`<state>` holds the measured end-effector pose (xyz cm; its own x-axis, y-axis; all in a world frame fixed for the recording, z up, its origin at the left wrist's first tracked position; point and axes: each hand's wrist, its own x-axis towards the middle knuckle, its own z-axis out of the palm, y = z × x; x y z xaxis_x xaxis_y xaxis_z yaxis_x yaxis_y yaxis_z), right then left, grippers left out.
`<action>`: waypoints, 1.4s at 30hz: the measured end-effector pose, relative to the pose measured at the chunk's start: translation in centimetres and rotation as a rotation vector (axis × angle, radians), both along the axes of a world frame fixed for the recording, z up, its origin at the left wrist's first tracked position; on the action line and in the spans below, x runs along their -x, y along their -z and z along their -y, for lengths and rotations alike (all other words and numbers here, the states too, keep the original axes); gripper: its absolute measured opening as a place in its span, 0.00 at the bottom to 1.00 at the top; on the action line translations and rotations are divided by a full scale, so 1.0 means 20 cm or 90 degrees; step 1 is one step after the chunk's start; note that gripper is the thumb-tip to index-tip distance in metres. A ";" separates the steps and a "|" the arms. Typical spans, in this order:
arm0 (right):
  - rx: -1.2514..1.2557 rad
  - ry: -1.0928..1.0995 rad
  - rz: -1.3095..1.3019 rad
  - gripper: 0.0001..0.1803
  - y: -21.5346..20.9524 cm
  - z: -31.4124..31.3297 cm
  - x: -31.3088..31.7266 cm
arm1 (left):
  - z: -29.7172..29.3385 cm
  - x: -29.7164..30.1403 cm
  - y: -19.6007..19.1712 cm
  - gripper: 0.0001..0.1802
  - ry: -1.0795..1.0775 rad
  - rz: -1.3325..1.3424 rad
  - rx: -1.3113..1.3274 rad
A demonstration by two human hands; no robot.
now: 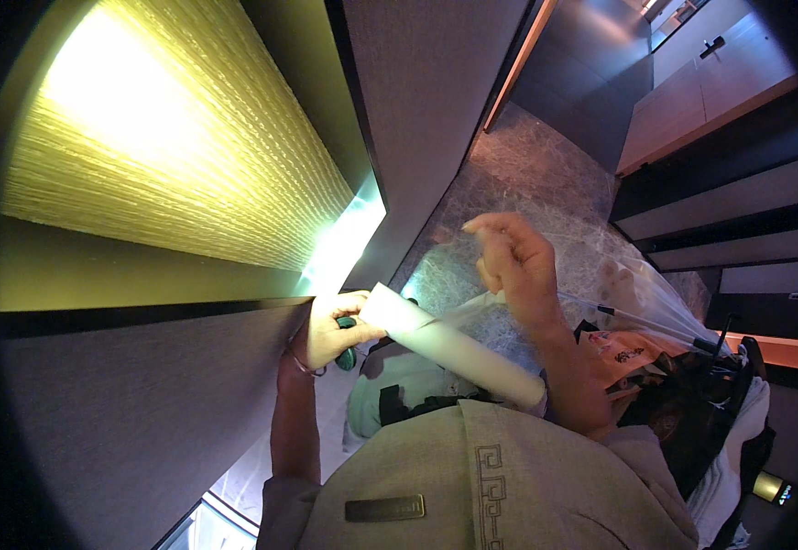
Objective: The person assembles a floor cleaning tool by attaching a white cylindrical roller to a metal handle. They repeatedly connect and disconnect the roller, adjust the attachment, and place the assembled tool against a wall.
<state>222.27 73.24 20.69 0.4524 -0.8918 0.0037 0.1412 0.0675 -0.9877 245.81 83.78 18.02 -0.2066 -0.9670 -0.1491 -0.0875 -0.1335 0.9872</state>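
Observation:
My left hand (333, 332) grips the upper end of a white roll (472, 359), with the thumb across its end. The roll slants down to the right in front of my body, and its lower end lies beside my right forearm. A dark green rounded object (347, 345) shows beside the left thumb; whether the hand holds it, I cannot tell. My right hand (514, 261) is raised beyond the roll and apart from it, fingers curled inward. Whatever those fingers may hold is hidden.
At left a lit niche with a ribbed yellow panel (234, 156) is set in a grey wall (124, 403). Marble-patterned floor (546, 174) lies ahead. To the right are a clear plastic bag (642, 289), an orange bag (626, 353) and dark items. Dark slatted furniture (729, 202) stands beyond.

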 end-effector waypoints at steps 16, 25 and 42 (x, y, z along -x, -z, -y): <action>0.704 -0.296 -0.580 0.05 -0.01 0.02 0.16 | 0.09 0.09 0.17 0.07 -0.163 -0.028 -0.143; 0.848 -0.298 -0.623 0.10 -0.15 -0.01 0.38 | 0.16 0.13 0.20 0.08 -0.132 -0.099 -0.227; 0.880 -0.198 -0.837 0.13 -0.41 -0.23 0.87 | 0.35 0.36 0.40 0.09 -0.138 -0.360 -0.335</action>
<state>204.79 77.87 28.93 0.8766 -0.4694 0.1057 -0.4810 -0.8604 0.1684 238.69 76.70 10.09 -0.2024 -0.8260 -0.5260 0.4890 -0.5506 0.6766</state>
